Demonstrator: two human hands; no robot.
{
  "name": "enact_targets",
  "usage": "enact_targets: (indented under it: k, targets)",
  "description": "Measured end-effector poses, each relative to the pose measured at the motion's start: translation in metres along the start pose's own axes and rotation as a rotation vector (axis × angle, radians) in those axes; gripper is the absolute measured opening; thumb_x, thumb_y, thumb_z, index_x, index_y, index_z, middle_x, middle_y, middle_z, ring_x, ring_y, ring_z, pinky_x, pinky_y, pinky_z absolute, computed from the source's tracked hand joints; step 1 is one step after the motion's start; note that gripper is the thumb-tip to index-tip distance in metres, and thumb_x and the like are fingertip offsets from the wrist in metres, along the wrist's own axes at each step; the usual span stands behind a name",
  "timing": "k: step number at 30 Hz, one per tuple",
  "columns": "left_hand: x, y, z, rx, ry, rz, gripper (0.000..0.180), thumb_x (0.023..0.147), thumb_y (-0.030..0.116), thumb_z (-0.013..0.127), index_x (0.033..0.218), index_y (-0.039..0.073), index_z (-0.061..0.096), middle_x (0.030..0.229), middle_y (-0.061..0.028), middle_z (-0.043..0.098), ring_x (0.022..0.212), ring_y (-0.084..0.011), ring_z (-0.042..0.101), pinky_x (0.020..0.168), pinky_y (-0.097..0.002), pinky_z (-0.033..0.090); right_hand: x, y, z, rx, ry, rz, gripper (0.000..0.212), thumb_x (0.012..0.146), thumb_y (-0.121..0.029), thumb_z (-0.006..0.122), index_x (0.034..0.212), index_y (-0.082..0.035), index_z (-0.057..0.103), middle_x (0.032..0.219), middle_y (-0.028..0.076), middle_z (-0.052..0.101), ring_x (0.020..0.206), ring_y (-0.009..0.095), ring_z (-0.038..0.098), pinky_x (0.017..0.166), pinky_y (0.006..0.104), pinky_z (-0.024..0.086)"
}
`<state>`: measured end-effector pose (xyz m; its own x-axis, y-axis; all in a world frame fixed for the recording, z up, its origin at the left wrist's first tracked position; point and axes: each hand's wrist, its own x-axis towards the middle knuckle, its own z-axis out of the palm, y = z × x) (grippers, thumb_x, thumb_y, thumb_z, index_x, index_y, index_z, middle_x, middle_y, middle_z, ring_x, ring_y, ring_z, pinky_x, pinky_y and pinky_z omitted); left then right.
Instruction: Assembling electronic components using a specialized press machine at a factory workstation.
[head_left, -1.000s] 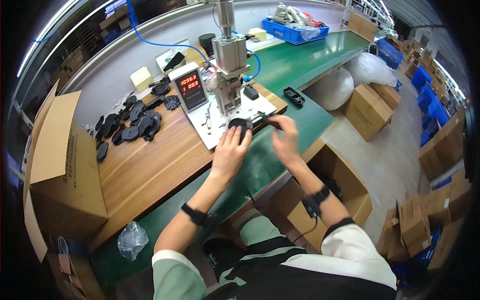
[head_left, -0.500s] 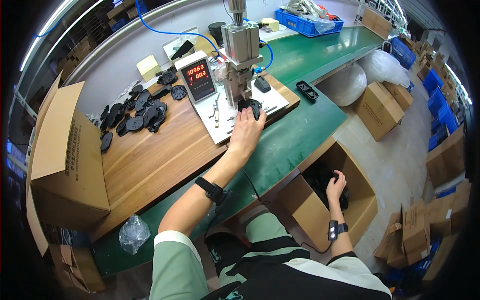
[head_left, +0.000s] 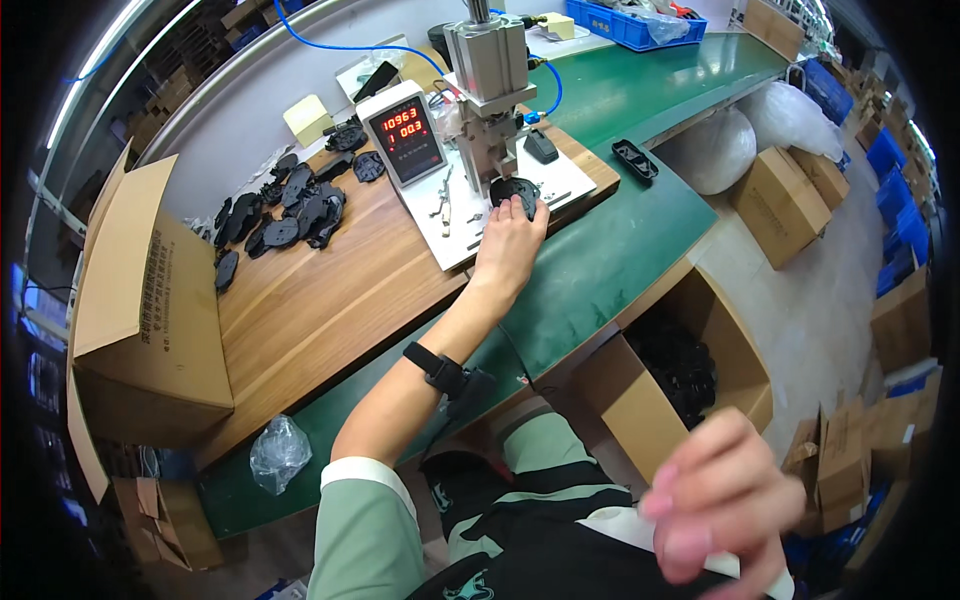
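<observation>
My left hand point(head_left: 512, 238) reaches to the white base plate point(head_left: 437, 238) of a bench press point(head_left: 490, 90). Its fingers grip the near edge of a round black plastic part point(head_left: 515, 190), which sits beneath the press head. In the lower right, my right hand point(head_left: 725, 505) is raised close to the camera and blurred. The fingers of that hand are loosely bent and somewhat apart, with nothing visible in them. Beyond it, an open cardboard box point(head_left: 735, 335) holds a heap of black parts point(head_left: 675, 365).
A pile of black plastic parts point(head_left: 290, 205) lies on the wooden board point(head_left: 300, 310), left of a red-digit display point(head_left: 405, 130). An open carton point(head_left: 150, 330) stands at left. A black shell point(head_left: 635, 160) and a crumpled clear bag point(head_left: 280, 455) lie on the green table point(head_left: 600, 275).
My right hand has come up out of the cardboard box toward the camera. My left hand stays at the part under the press. The whole view has shifted slightly.
</observation>
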<state>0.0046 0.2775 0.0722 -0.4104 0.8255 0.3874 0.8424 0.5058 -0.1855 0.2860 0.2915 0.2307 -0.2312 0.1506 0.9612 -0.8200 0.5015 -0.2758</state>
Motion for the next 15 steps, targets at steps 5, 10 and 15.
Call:
enact_targets:
  k: [5,10,15]
  targets:
    - [0.005,0.002,-0.004,-0.158,0.038,0.04,0.05,0.086,-0.003,0.062,0.137,-0.001,0.057,0.13,-0.0313,0.065,0.119,-0.0401,0.067,0.099,-0.0429,0.057,0.034,-0.027,0.04,-0.112,0.096,0.048,0.043,0.1,-0.019,0.062,0.137,-0.041,0.06,0.107,0.008,0.058,0.081,0.027,0.059,0.064,0.0407,0.047]
    - [-0.004,0.001,-0.006,-0.081,-0.015,0.023,0.054,0.087,-0.004,0.062,0.14,-0.001,0.053,0.137,-0.0314,0.061,0.126,-0.0403,0.065,0.105,-0.0429,0.054,0.024,0.021,0.0,0.099,-0.337,-0.265,0.051,0.097,-0.025,0.067,0.147,-0.034,0.056,0.118,0.016,0.058,0.093,0.035,0.06,0.074,0.0489,0.048]
    - [-0.006,-0.008,0.011,-0.041,0.064,0.022,0.063,0.083,0.006,0.073,0.141,0.002,0.052,0.135,-0.0259,0.064,0.124,-0.0348,0.066,0.107,-0.042,0.051,-0.015,0.075,0.008,-0.369,-0.234,0.135,0.051,0.071,0.01,0.068,0.121,-0.004,0.07,0.125,0.016,0.066,0.099,0.032,0.07,0.08,0.0404,0.058]
